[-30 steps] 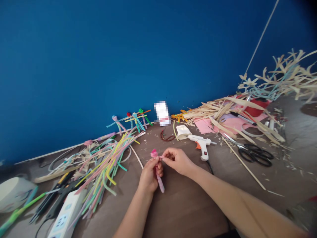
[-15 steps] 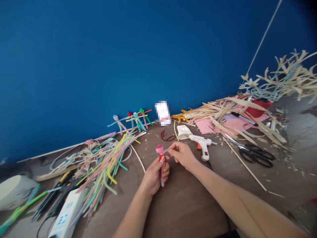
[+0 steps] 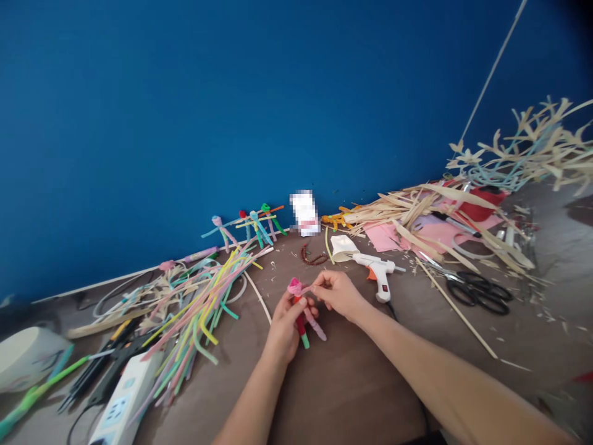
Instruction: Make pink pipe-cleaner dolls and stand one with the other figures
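Note:
My left hand (image 3: 285, 330) grips a small pipe-cleaner figure (image 3: 300, 309) with a pink head, a red body and legs of pink and green. My right hand (image 3: 338, 295) sits just to its right, with thumb and fingers pinched on a thin pink pipe-cleaner end (image 3: 308, 288) that runs from the figure's head. The figure's middle is partly hidden by my left fingers. A white hot glue gun (image 3: 377, 272) lies a little beyond my right hand, not touching it.
Loose coloured pipe cleaners (image 3: 199, 315) spread left of my hands, beside a white power strip (image 3: 125, 389) and black pliers. Several finished figures (image 3: 245, 228) lean on the blue wall. Black scissors (image 3: 477, 290), pink paper and dry palm strips lie right.
The figure has turned in my left hand, and its legs now show below my fingers, spread apart. My right hand stays pinched on the pink strand near the head.

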